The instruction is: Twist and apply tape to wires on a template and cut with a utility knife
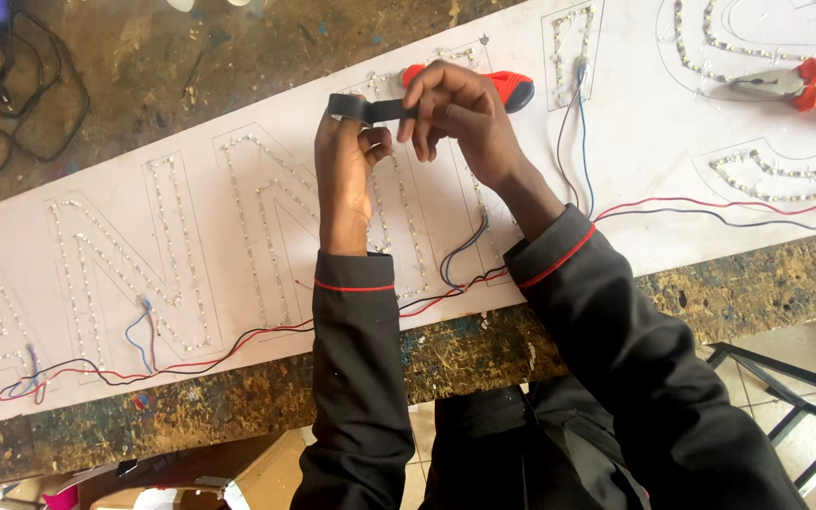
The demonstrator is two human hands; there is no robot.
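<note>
So you've got that scarred wooden worktop (238, 397) under a long white sign panel (654, 161), its letter outlines filled with rows of tiny lights. Red, blue and black wires (238, 345) trail along the panel's near edge. Your left hand (347, 165) and right hand (455, 109) are raised over the panel's middle, both sets of fingers pinched shut on a strip of black tape (370, 109) stretched between them. Red-handled pliers (805, 85) lie far right, another red-handled tool (514, 90) just behind your right hand.
</note>
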